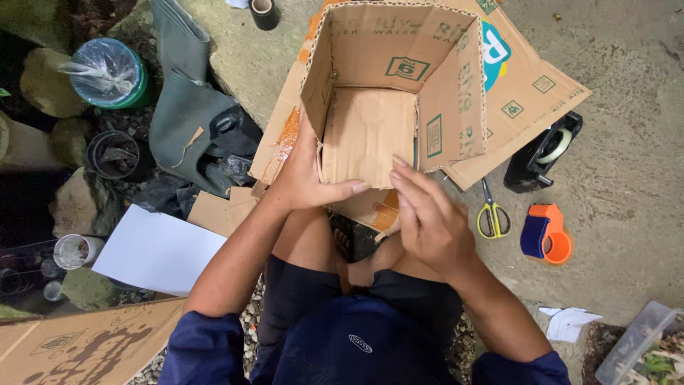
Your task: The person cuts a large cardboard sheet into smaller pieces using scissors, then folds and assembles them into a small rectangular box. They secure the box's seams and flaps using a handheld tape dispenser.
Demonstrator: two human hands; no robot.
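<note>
person: seated on the ground, dark blue shorts and sleeves, knees drawn up, seen from above
white sheet [158, 251]: flat on the ground beside the left forearm
left hand [303, 175]: clasps the near left edge of the cardboard box, thumb laid across the near flap
right hand [427, 217]: fingers half curled, fingertips [399, 165] touching the box's near right corner; not closed around anything
cardboard box [392, 93]: open-topped, on flattened cardboard just beyond the knees, between both hands
scissors [492, 214]: yellow handles, on the concrete right of the right hand
tape gun [545, 234]: orange and blue, just beside the scissors
tape dispenser [543, 153]: black, further right, near the cardboard's edge
rubber boots [187, 100]: grey-green, far left
</note>
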